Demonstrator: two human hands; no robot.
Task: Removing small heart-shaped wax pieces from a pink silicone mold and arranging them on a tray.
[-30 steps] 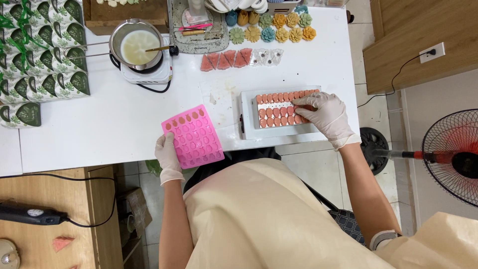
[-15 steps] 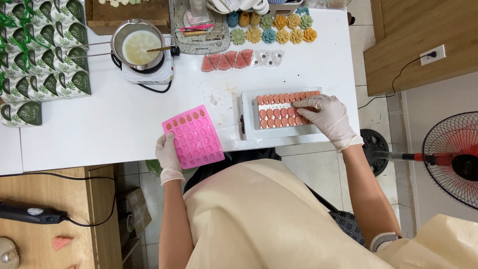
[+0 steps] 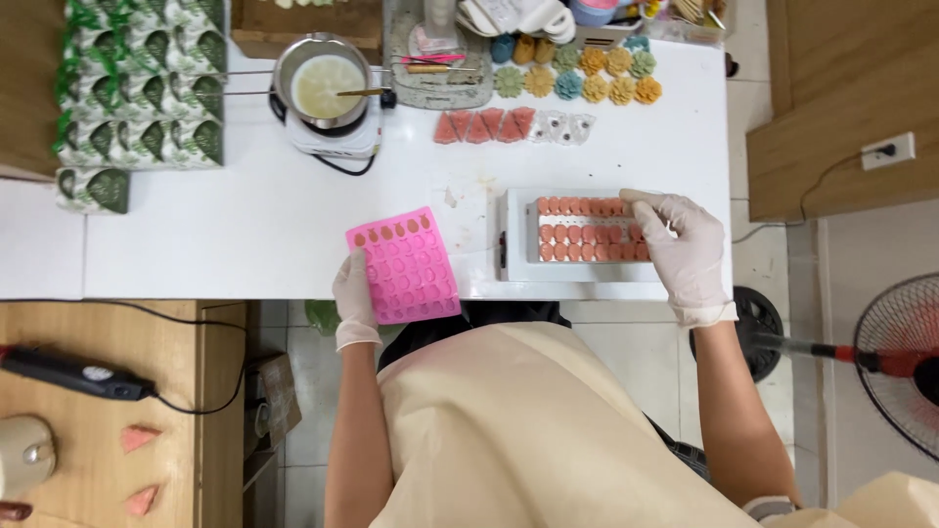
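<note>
My left hand (image 3: 354, 290), in a white glove, grips the left edge of a pink silicone mould (image 3: 406, 264) that overhangs the front edge of the white table (image 3: 225, 235). My gloved right hand (image 3: 680, 244) rests on the right end of a white tray (image 3: 518, 244). The tray holds rows of small orange-pink pieces (image 3: 582, 230), and my fingertips touch the pieces in the top row.
A small pot of pale liquid (image 3: 323, 83) sits on a white hot plate at the back. Green packets (image 3: 137, 108) fill the back left. Flower-shaped pieces (image 3: 587, 78) and pink wedge shapes (image 3: 484, 125) lie behind the tray. A fan (image 3: 900, 362) stands at right.
</note>
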